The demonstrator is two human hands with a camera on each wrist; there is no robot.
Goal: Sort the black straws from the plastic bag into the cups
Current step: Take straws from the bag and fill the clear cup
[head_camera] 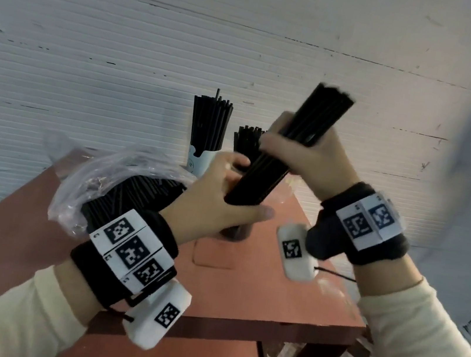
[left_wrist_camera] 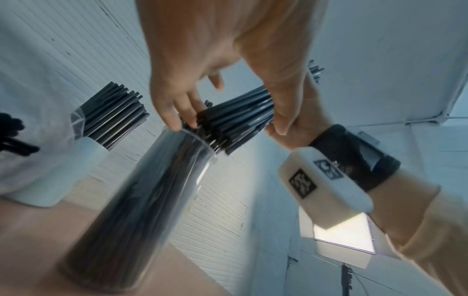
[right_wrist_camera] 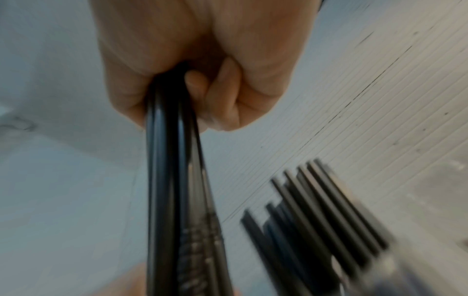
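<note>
Both hands hold one thick bundle of black straws (head_camera: 292, 144) tilted over the table. My right hand (head_camera: 299, 157) grips its upper middle in a fist; the right wrist view shows the straws (right_wrist_camera: 172, 180) running out of the fist (right_wrist_camera: 202, 84). My left hand (head_camera: 226, 192) curls round the bundle's lower end, thumb underneath. In the left wrist view that lower end (left_wrist_camera: 235, 126) sits at the rim of a clear cup (left_wrist_camera: 152, 190), which looks dark inside and is blurred. The plastic bag (head_camera: 110, 183) with more black straws lies at the left.
Two cups full of black straws stand at the back by the wall: a white one (head_camera: 200, 157) and one (head_camera: 246, 143) partly hidden behind my hands. The red-brown table (head_camera: 239, 302) ends close on the right and front, with patterned floor below.
</note>
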